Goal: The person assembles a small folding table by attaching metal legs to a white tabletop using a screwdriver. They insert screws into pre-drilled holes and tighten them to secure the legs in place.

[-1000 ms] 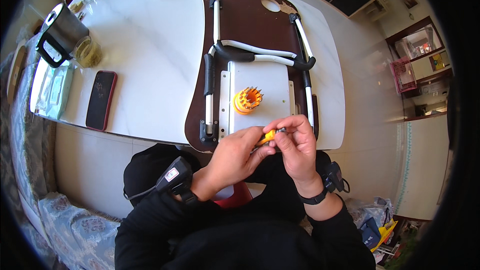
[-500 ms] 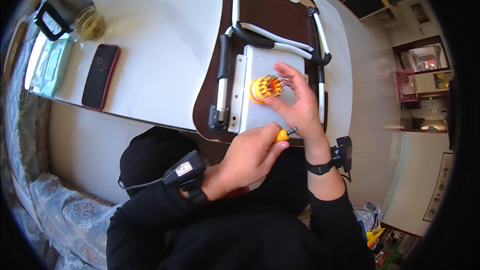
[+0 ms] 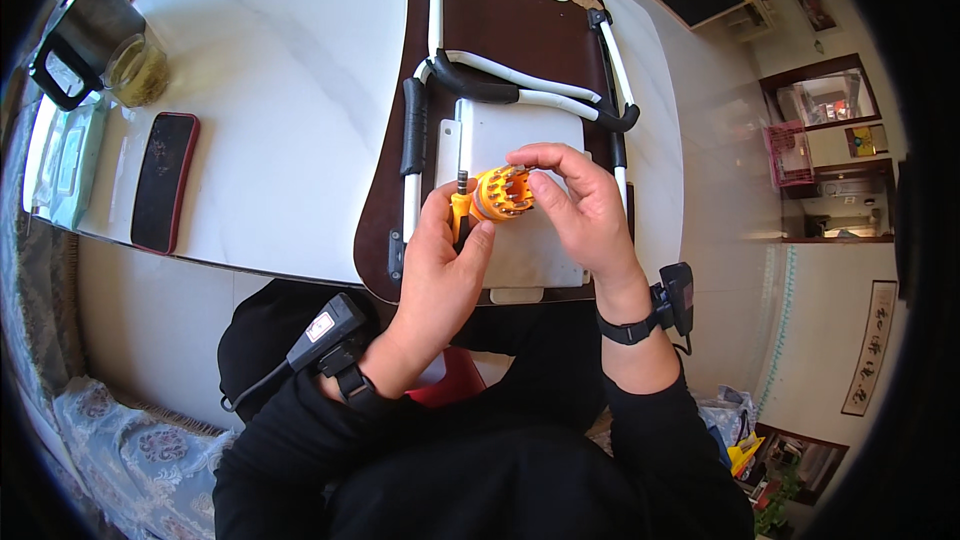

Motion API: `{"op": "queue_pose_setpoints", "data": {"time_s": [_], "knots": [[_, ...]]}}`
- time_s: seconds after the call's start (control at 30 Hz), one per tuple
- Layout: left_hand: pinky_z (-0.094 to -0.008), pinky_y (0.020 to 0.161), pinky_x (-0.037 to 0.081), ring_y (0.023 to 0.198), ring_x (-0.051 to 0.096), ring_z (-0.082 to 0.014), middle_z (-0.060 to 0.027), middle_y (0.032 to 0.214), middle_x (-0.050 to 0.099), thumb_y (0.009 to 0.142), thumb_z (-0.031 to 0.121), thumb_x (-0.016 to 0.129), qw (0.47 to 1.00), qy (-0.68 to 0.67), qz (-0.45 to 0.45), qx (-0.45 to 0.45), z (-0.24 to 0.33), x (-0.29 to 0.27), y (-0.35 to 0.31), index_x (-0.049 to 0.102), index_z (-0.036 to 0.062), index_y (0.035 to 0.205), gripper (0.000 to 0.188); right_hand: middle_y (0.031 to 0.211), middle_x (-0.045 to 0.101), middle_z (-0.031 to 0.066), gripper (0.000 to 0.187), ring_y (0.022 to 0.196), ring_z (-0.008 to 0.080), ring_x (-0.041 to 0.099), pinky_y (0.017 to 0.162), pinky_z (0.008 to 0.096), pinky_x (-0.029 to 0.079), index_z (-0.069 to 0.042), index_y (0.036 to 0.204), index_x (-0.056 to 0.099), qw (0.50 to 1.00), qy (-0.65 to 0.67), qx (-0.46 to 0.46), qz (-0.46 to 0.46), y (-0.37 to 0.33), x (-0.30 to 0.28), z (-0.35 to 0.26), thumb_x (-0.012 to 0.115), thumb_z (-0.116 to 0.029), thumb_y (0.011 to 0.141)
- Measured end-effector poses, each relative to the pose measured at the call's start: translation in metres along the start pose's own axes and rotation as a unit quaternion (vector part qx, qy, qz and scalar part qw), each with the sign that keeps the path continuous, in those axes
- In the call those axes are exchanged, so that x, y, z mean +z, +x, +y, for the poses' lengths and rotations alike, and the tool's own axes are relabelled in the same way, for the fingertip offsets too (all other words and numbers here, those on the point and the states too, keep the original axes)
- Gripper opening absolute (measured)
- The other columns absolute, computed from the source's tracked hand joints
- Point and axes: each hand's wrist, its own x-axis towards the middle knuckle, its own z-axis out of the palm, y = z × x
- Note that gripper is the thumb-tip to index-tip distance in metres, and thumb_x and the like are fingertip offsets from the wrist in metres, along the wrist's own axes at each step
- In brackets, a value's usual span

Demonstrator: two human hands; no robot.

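My left hand (image 3: 437,265) is closed around a small yellow-and-black screwdriver (image 3: 461,208), its metal shank pointing up. Against that hand's fingertips leans a round yellow-orange bit holder (image 3: 499,194), with several metal screwdriver bits standing around its ring. Its open end tilts toward my right hand (image 3: 588,210). The right thumb and index finger curve over the holder's rim and touch it at the bits. Whether a single bit is pinched there, I cannot make out. Both hands are above a pale flat panel (image 3: 535,252) on a dark brown folding board (image 3: 520,10).
White tubular legs (image 3: 437,10) with black foam sleeves (image 3: 414,125) lie folded on the board. On the white table (image 3: 290,50) are a phone (image 3: 165,183), a wipes pack (image 3: 70,155), a metal kettle (image 3: 95,25) and a glass jar (image 3: 137,72). A red seat (image 3: 450,380) shows below.
My left hand has moved up and left, bringing the screwdriver beside the bit holder and turning its shank upright. The holder has shifted left, and the right fingers have closed in on its rim.
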Motion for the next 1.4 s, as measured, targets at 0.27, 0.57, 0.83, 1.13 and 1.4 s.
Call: {"op": "queue_pose_setpoints", "data": {"time_s": [0.27, 0.57, 0.83, 1.13, 1.4], "knots": [[-0.0206, 0.061, 0.041, 0.069, 0.049, -0.0048, 0.0011, 0.087, 0.055, 0.104, 0.011, 0.056, 1.0, 0.014, 0.005, -0.004, -0.004, 0.004, 0.005, 0.047, 0.0032, 0.137, 0.034, 0.101, 0.073, 0.0076, 0.013, 0.095, 0.0155, 0.069, 0.087, 0.0294, 0.054, 0.002, 0.104, 0.07, 0.993, -0.098, -0.054, 0.031, 0.004, 0.0, -0.005, 0.066, -0.002, 0.092], [-0.0188, 0.063, 0.039, 0.073, 0.044, -0.0034, 0.0037, 0.086, 0.05, 0.109, 0.022, 0.05, 0.998, 0.029, 0.008, 0.05, 0.012, 0.007, 0.003, 0.052, 0.0054, 0.137, 0.032, 0.103, 0.072, 0.0086, 0.012, 0.088, 0.01, 0.062, 0.084, 0.0282, 0.052, -0.002, 0.11, 0.065, 0.953, 0.268, -0.001, 0.143, -0.001, -0.011, -0.006, 0.062, -0.01, 0.102], [-0.0342, 0.084, 0.047, 0.091, 0.058, -0.0253, -0.0103, 0.097, 0.063, 0.095, 0.004, 0.066, 0.972, 0.107, -0.038, 0.203, 0.017, 0.004, 0.001, 0.064, 0.0052, 0.124, 0.029, 0.104, 0.073, 0.0075, 0.012, 0.095, 0.0115, 0.069, 0.088, 0.0254, 0.056, 0.0, 0.108, 0.069, 0.961, 0.271, -0.044, 0.041, -0.02, 0.002, -0.029, 0.068, -0.003, 0.097], [-0.0274, 0.077, 0.046, 0.084, 0.056, -0.0175, -0.0068, 0.091, 0.058, 0.092, 0.0, 0.069, 0.938, 0.195, -0.014, 0.286, 0.017, -0.001, 0.001, 0.065, 0.0028, 0.121, 0.029, 0.103, 0.072, 0.0072, 0.012, 0.095, 0.0111, 0.068, 0.088, 0.025, 0.055, 0.001, 0.108, 0.069, 0.974, 0.216, -0.044, 0.057, -0.025, 0.008, -0.03, 0.067, 0.0, 0.096], [-0.0378, 0.075, 0.046, 0.082, 0.057, -0.0289, -0.0102, 0.089, 0.063, 0.088, 0.004, 0.073, 0.95, 0.167, 0.0, 0.264, 0.02, 0.002, -0.003, 0.069, 0.0071, 0.117, 0.03, 0.106, 0.071, 0.0084, 0.011, 0.098, 0.0123, 0.068, 0.09, 0.0265, 0.055, 0.001, 0.105, 0.069, 0.98, 0.166, -0.088, 0.064, -0.028, 0.01, -0.029, 0.067, 0.002, 0.095]]}}
